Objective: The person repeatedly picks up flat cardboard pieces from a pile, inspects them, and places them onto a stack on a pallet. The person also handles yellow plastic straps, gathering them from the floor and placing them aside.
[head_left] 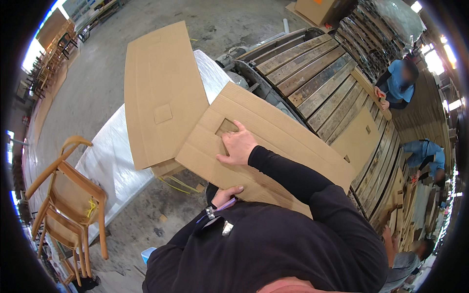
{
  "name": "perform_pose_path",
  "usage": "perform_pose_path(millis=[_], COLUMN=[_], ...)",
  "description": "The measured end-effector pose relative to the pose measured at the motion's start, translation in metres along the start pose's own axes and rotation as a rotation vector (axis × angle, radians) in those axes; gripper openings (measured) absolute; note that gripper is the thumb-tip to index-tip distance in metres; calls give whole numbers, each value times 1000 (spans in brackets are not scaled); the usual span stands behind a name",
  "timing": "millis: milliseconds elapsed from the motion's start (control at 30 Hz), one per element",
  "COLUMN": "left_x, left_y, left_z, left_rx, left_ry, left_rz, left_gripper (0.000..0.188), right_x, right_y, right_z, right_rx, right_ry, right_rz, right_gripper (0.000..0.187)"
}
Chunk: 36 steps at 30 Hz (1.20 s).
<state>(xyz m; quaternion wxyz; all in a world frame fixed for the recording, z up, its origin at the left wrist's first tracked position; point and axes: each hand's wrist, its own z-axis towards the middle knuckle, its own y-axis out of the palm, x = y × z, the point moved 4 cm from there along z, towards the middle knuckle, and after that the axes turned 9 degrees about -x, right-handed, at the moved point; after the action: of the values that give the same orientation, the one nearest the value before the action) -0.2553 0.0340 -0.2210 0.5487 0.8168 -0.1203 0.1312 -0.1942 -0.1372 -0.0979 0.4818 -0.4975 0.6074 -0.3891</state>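
A long brown cardboard sheet (288,141) lies tilted in front of my body, its near edge against me. My left hand (226,196) grips that near edge, thumb on top and fingers hidden beneath. My right hand (239,146) rests on the sheet, thumb and index finger spread apart, other fingertips at a square cutout (224,126). Whether those fingertips reach into the cutout I cannot tell. To the left, a second cardboard sheet (161,93) with a square scored patch lies on a plastic-wrapped stack (115,156).
A wooden chair (68,200) stands at the left. A slatted wooden table (312,73) extends to the right, bearing another cardboard piece (359,136). Two people in blue shirts (398,83) and one in grey (405,266) are at its far right side. Yellow straps (178,184) hang below the sheets.
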Motion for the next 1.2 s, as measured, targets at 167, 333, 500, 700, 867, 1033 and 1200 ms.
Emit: perform_pose_path(millis=[167,333,500,700,867,1033,1200], left_x=[11,10,-7,-11,-15,-5,35], left_y=[17,24,41,56,68,59,56], left_z=[-8,-6,17,30,41,53,87], left_rx=[76,144,2,-168,-20,-14,-75], left_ry=[-29,-94,34,25,-63,-157,-50], left_rz=[148,363,295,340,188,110,313], left_gripper=[55,55,58,54,52,54,53], right_x=[-3,4,32,56,68,177,262], right_y=[-12,-27,0,6,-11,-24,66], right_z=[0,-29,-54,-73,-93,-248,-442], right_rx=[-183,394,245,-37,377,711,-50], right_ry=[85,-14,104,257,211,536,1115], right_rz=[39,-59,52,93,66,197,781], right_gripper=[60,58,62,67,67,73,86])
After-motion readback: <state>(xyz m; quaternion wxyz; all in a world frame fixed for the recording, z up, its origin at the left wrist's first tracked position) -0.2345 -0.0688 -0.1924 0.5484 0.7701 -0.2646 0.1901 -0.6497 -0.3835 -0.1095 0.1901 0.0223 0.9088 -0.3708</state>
